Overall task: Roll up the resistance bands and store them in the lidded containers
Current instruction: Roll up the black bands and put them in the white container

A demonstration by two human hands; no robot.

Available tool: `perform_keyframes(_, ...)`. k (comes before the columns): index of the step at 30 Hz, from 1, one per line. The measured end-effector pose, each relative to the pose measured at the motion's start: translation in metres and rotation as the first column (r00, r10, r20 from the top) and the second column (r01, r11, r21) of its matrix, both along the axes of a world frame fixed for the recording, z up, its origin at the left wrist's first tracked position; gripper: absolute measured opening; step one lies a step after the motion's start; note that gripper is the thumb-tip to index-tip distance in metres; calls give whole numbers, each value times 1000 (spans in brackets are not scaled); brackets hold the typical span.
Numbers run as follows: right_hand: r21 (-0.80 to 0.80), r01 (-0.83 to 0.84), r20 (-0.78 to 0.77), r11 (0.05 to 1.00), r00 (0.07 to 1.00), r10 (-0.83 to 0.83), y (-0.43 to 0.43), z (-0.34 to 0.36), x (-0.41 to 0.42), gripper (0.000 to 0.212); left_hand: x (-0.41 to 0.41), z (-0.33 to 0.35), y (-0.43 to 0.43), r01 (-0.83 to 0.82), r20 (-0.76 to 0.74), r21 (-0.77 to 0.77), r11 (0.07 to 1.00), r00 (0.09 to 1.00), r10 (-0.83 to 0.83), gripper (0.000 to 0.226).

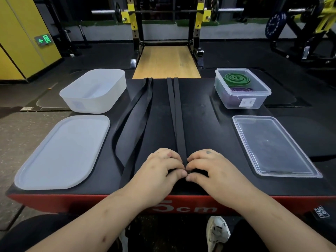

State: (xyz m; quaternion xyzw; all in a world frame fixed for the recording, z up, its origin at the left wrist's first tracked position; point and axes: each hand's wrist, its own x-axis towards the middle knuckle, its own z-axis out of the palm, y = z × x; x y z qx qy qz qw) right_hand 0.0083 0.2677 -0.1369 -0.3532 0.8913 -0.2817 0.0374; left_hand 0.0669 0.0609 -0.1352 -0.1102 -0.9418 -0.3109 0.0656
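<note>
Your left hand (pixel 163 167) & right hand (pixel 209 167) sit together at the near end of the narrow band (pixel 177 115), fingers curled, pinching that end, thumb tips nearly meeting. The band runs straight away from you down the middle of the surface (pixel 205 124). Just left of it: wide band (pixel 138 113), loosely looped. Further left: white tub (pixel 87 104) at the far end, white lid (pixel 61 153) nearer you. To its right: clear tub (pixel 231 100) w/ green roll (pixel 236 79) & purple roll (pixel 241 89) inside, clear lid (pixel 272 146) nearer you.
</note>
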Motion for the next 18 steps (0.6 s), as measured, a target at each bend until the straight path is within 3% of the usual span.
perform_keyframes(11,-76,36,76,996,997,-30,-4,1,-6,12,1,-1,1,26,-126,-75,997,991,-36,12)
perform_keyframes(14,-87,32,108,996,994,-23,-2,5,-1,21,0,1,1,25,-97,-33,999,995,-28,8)
perform_keyframes(18,-111,43,55,993,998,-37,-2,2,-2,12,-3,6,3,-12,6,25,1000,1000,12,9)
